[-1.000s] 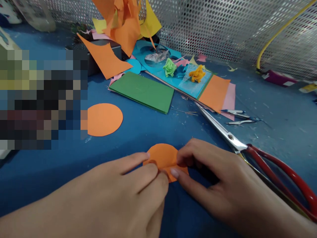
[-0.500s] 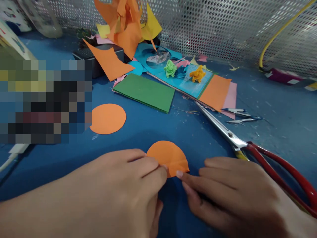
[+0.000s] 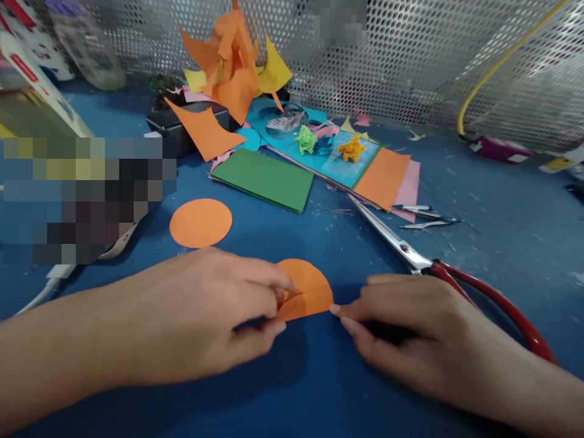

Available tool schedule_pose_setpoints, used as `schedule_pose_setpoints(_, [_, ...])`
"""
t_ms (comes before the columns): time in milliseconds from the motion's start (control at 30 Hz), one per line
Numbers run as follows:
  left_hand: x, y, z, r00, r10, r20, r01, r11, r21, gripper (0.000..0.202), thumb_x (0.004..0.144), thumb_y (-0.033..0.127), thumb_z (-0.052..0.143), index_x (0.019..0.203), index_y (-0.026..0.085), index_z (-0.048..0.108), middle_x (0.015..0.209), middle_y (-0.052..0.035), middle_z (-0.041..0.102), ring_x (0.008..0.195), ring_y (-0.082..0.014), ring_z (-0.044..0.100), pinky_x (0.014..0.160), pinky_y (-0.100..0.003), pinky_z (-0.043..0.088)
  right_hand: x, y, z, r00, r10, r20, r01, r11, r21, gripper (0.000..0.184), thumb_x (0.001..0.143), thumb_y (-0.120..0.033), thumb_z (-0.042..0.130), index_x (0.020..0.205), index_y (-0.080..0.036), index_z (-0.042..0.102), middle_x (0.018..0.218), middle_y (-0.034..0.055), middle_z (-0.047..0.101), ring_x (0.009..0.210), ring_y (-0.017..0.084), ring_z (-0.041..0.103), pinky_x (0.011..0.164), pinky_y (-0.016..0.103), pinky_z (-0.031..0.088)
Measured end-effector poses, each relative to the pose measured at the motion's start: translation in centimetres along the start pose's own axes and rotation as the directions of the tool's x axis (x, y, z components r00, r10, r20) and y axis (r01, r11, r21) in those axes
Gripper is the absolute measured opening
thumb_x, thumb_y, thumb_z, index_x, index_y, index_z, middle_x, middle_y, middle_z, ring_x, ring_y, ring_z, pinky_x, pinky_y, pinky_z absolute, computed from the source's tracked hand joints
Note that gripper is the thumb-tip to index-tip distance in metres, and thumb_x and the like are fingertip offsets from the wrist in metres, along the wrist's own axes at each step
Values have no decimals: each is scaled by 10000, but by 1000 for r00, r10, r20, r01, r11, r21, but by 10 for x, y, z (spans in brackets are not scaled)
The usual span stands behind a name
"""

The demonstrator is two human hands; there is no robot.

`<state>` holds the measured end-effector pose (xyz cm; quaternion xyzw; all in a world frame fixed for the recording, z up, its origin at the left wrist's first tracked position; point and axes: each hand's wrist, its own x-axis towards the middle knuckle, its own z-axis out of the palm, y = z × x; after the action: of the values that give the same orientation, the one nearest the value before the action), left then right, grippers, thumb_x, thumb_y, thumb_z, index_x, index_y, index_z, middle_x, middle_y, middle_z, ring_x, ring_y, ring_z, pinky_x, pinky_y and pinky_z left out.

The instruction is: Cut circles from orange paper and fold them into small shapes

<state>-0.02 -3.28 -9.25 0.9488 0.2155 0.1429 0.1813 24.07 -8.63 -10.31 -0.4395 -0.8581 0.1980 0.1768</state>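
Note:
An orange paper circle, folded over near its front so that one edge is straight, lies on the blue tabletop. My left hand grips its left end, the index finger pressing on top and the thumb close below the fold. At the right corner, my right hand has thumb and index finger closed together on the paper's edge. A second orange paper circle rests flat beyond my left hand. Scissors with red handles lie behind my right hand, which hides part of them.
Stacked green paper lies farther back. Beside it, a blue sheet carries small crumpled paper pieces. Orange scraps pile up before a perforated metal panel. A white cable runs along the left, and a blue-handled tool lies right.
My left hand has turned and shifted left, its index finger now stretched over the paper. My right fingertips have moved to the corner. The fold's straight front edge now shows more fully.

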Motion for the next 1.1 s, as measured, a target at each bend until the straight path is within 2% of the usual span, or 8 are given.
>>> schedule_pose_setpoints(67, [3, -4, -1, 998, -18, 62, 21, 999, -45, 174, 833, 171, 522, 909, 225, 669, 1061, 25, 665, 962, -122, 623, 767, -194, 506, 1, 0, -2, 999, 27, 27, -27, 999, 24, 159, 804, -144, 518, 698, -189, 627, 583, -22, 587, 549, 93, 535, 516, 216, 380])
schedule_pose_setpoints(167, [6, -4, -1, 997, -30, 77, 34, 998, -51, 204, 854, 157, 491, 965, 215, 652, 1108, 2, 636, 1013, -125, 597, 783, -196, 485, 2, 0, -3, 999, 13, 49, -12, 1000, -6, 155, 837, -159, 498, 763, -188, 632, 650, -8, 608, 602, 104, 551, 555, 224, 386])
schedule_pose_setpoints(233, [6, 0, 0, 996, 16, 93, -16, 1000, -3, 207, 865, 171, 476, 963, 218, 653, 1128, -8, 621, 971, -135, 604, 745, -213, 477, 3, 0, -3, 996, -52, 66, 56, 996, -67, 155, 865, -177, 485, 875, -194, 639, 695, 0, 606, 632, 114, 545, 571, 235, 373])
schedule_pose_setpoints(333, [5, 7, 3, 983, 112, 148, -127, 987, 99, 196, 876, 200, 464, 895, 204, 659, 1014, -11, 645, 835, -146, 605, 687, -258, 453, 3, 0, -2, 974, -178, 142, 198, 970, -143, 191, 897, -193, 454, 992, -211, 619, 719, -1, 581, 630, 122, 508, 564, 247, 335])
schedule_pose_setpoints(400, [5, 10, 4, 976, 141, 165, -166, 974, 153, 205, 887, 203, 446, 869, 190, 650, 938, -6, 648, 783, -148, 587, 661, -273, 439, 5, 0, -1, 955, -225, 194, 259, 950, -172, 201, 917, -204, 419, 981, -214, 610, 705, -4, 555, 612, 127, 478, 550, 254, 306])
schedule_pose_setpoints(600, [5, 8, 9, 962, 205, 183, -251, 927, 280, 188, 880, 136, 434, 894, 185, 615, 950, -3, 637, 785, -162, 555, 659, -290, 428, 9, 0, -1, 931, -280, 233, 335, 909, -247, 233, 950, -210, 340, 930, -200, 572, 721, -5, 551, 588, 137, 419, 539, 281, 257])
schedule_pose_setpoints(800, [7, 8, 12, 958, 233, 165, -273, 919, 284, 190, 879, 117, 425, 861, 173, 605, 945, 0, 638, 725, -149, 545, 629, -281, 409, 10, 0, -1, 907, -316, 277, 393, 872, -293, 258, 940, -147, 330, 966, -193, 583, 771, 5, 597, 604, 149, 416, 542, 308, 234])
schedule_pose_setpoints(1100, [8, 9, -3, 965, 171, 200, -207, 962, 177, 270, 893, 168, 386, 825, 163, 647, 971, -17, 649, 697, -144, 583, 587, -265, 392, 3, 11, -7, 909, -325, 259, 388, 888, -247, 264, 956, -219, 335, 1014, -186, 590, 710, 6, 580, 597, 145, 435, 520, 296, 252])
